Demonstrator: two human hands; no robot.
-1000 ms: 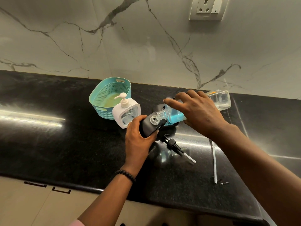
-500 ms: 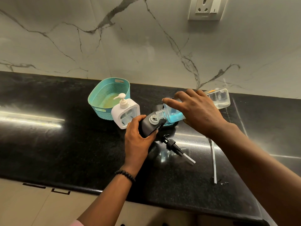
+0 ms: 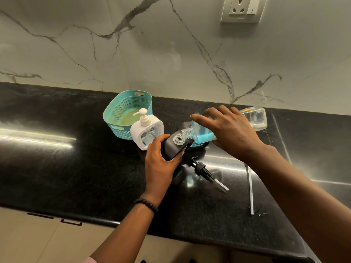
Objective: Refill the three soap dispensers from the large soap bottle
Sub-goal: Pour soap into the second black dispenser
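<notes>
My right hand [image 3: 229, 133] grips the large clear soap bottle [image 3: 254, 118], tipped almost flat with blue soap pooled at its neck [image 3: 187, 133]. The neck hangs just over the open mouth [image 3: 178, 139] of a black soap dispenser [image 3: 171, 147]. My left hand [image 3: 159, 164] holds that dispenser tilted toward the bottle. The black pump head [image 3: 205, 170] with its white tube lies on the counter in front of it. A white dispenser [image 3: 147, 130] with its pump on stands to the left. A third dispenser is hidden or not visible.
A teal perforated basket [image 3: 115, 112] stands behind the white dispenser. A loose clear tube [image 3: 250, 190] lies on the black counter [image 3: 76, 168] at the right, with small drops at its near end. A wall socket [image 3: 241, 8] sits high on the marble wall.
The bottle's neck has come slightly closer over the black dispenser's mouth. Both hands keep their hold and have hardly shifted.
</notes>
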